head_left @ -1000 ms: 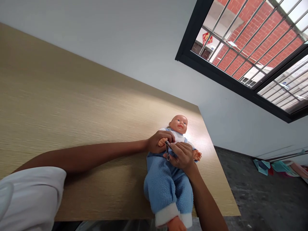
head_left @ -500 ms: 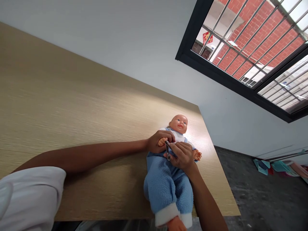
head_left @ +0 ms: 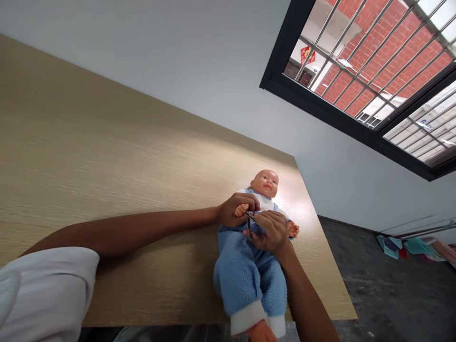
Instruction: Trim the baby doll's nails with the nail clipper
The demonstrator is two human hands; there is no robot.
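- Baby doll lies flat on its back on the wood-look surface, near the right end, feet at the near edge, so it sits stable with little holding
- Left hand closes around the doll's little hand, seemingly to keep it from wobbling
- Right hand pinches a small metal nail clipper in a narrow grip, its tip right by the doll's fingers
- Both hands sit close together, just above the blue fleece suit

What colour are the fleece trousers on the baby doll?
The fleece trousers are light blue with white cuffs, shown best in the head view.
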